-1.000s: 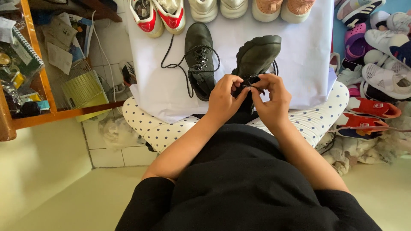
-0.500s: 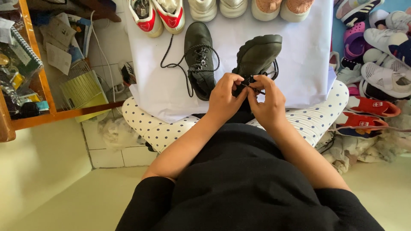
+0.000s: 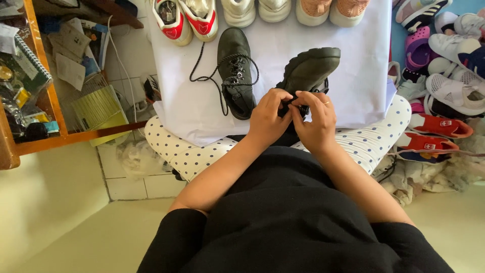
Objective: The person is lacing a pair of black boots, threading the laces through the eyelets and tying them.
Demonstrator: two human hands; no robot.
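White sheet (image 3: pixel 283 65) spread with shoes: both hands, left hand (image 3: pixel 268 120) and right hand (image 3: pixel 314 121), pinch the dark boot's (image 3: pixel 309 71) lace (image 3: pixel 292 101), lacing under way; next pull needs tension.

Both boots dark olive-black: tilted boot (image 3: pixel 309 71) at the hands, flat boot (image 3: pixel 235 71) beside it with black laces. White cloth (image 3: pixel 283 30) under them. Along its far edge: red-and-white sneakers (image 3: pixel 186 17), cream pair (image 3: pixel 256 9), pink pair (image 3: pixel 331 9), probably knit. Leggings (image 3: pixel 188 151) white with dark polka dots. Top (image 3: pixel 288 222) black. Red shoes (image 3: pixel 437 126) off the cloth's right edge. Shelf (image 3: pixel 45 81) orange wood.
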